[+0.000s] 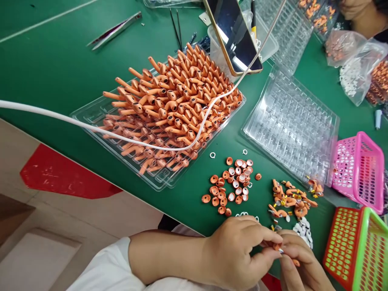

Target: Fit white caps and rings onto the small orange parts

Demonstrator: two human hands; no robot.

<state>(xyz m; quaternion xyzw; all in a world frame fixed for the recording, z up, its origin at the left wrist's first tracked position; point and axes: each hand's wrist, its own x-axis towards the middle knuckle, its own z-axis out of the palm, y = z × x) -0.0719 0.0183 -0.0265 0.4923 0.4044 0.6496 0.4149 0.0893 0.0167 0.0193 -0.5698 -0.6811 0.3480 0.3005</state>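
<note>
At the bottom right, my left hand (233, 250) pinches a small orange earbud piece (277, 245) between thumb and index finger. My right hand (303, 258) meets it there, its fingers closed on the same earbud, with a bit of orange showing between the fingers. A small silvery part shows at the fingertips; the rest is covered. Near the hands lie loose orange earbud caps (222, 195), some showing white insides. Beyond my right hand is a heap of open orange earbud housings (291, 199) with yellow bits, beside a pile of white flat pieces (304, 230).
Clear plastic trays (157, 184) hold rows of orange earbuds, crossed by a white cable (145, 144). A phone (233, 34) leans on a plastic tub. Another clear tray (294, 117), a pink basket (348, 161), a red-green basket (342, 242) and tweezers (117, 30) are around. Another person shows top right.
</note>
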